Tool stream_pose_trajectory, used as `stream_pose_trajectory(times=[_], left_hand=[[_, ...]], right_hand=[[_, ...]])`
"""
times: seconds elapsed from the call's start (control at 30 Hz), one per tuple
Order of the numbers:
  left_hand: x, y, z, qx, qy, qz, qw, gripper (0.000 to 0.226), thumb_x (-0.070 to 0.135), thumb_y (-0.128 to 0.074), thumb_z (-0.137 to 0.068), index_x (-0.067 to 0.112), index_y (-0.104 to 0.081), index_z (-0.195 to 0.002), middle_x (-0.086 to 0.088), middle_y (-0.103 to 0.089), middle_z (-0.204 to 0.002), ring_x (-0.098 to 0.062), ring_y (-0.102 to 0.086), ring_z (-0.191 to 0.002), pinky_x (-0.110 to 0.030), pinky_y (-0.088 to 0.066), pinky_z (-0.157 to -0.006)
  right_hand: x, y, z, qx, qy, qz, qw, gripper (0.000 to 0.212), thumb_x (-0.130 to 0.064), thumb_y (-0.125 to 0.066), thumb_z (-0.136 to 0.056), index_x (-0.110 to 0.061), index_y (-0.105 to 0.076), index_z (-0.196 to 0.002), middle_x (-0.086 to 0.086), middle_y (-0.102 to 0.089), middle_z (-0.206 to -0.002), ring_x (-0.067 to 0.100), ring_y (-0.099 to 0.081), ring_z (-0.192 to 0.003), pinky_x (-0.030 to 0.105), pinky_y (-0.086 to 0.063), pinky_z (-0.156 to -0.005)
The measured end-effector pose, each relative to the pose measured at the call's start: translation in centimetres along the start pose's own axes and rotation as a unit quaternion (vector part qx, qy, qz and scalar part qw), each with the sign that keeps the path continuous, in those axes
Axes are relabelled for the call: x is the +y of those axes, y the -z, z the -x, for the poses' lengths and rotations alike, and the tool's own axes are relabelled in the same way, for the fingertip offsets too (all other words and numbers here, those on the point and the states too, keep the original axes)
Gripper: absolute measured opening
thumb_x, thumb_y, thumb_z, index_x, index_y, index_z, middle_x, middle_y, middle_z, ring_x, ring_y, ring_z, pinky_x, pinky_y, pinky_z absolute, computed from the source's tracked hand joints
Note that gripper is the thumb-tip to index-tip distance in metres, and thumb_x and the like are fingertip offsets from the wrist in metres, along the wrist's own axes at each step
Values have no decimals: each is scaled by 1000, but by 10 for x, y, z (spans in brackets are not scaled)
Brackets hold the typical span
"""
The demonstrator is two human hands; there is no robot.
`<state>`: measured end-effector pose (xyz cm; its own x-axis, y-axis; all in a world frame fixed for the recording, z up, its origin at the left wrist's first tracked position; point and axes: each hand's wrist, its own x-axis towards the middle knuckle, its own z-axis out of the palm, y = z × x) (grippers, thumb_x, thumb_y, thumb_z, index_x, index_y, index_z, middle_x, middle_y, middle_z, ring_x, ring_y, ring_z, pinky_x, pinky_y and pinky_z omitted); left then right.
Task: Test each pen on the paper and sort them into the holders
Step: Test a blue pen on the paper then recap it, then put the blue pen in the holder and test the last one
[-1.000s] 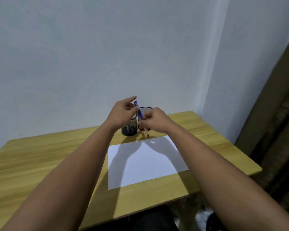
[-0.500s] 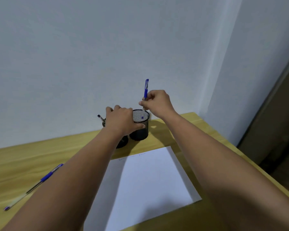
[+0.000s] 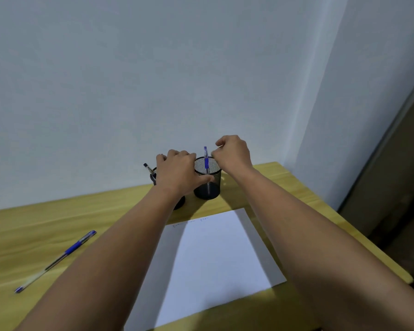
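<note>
A blue pen (image 3: pixel 205 161) stands nearly upright in the right black mesh holder (image 3: pixel 208 189). My right hand (image 3: pixel 233 152) hovers just right of the pen's top, fingers loosely curled and slightly apart, with a small gap to the pen. My left hand (image 3: pixel 177 170) lies over the left holder (image 3: pixel 180 203), hiding most of it, and its thumb presses on the right holder's wall. A black-capped pen (image 3: pixel 148 167) sticks out of the left holder. Another blue pen (image 3: pixel 58 260) lies on the table at the left. The white paper (image 3: pixel 215 259) has faint scribbles along its far edge.
The wooden table (image 3: pixel 46 223) stands against a pale wall (image 3: pixel 153 80), with a corner at the right. The table's right edge drops to a dark floor area (image 3: pixel 397 199). Both forearms stretch over the paper.
My right hand lowered the blue pen into the right holder and let go of it. My left hand stayed on the holders. The camera view tilted down slightly.
</note>
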<state>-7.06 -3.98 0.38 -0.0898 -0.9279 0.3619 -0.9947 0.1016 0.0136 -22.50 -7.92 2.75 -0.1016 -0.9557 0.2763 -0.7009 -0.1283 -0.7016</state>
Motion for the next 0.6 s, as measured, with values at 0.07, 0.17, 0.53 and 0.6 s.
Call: stream_pose_trajectory(times=[0.07, 0.17, 0.53, 0.6], left_hand=[[-5, 15, 15, 32, 5, 21, 999, 70, 79, -51, -81, 25, -63, -124, 1, -65, -124, -28, -51, -122, -47, -37, -94], [-22, 42, 44, 61, 29, 38, 997, 62, 66, -50, -90, 25, -60, -135, -1, -62, -134, -29, -51, -126, -47, -41, -96], [-167, 74, 172, -92, 226, 89, 966, 38, 44, -64, -85, 30, -68, -120, 4, -69, -122, -21, -63, -113, -41, -54, -91], [-189, 69, 190, -132, 247, 89, 956, 41, 50, -67, -80, 31, -70, -115, 4, -70, -118, -20, -65, -107, -40, -56, -89]], right_hand=[[-11, 11, 9, 19, 9, -9, 1000, 35, -14, -68, -95, -15, -74, -129, 6, -75, -129, 26, -69, -120, 29, -50, -93], [-33, 18, 31, 33, 26, -31, 999, 31, -16, -66, -94, -17, -77, -123, 4, -77, -123, 25, -70, -113, 25, -46, -85], [-108, -66, 134, -140, 109, -35, 983, 13, -18, -70, -89, -25, -81, -91, -2, -80, -102, 19, -73, -99, 35, -60, -90], [-117, -89, 149, -193, 140, -16, 971, 15, -15, -70, -90, -22, -83, -94, -1, -81, -102, 19, -74, -100, 32, -59, -89]])
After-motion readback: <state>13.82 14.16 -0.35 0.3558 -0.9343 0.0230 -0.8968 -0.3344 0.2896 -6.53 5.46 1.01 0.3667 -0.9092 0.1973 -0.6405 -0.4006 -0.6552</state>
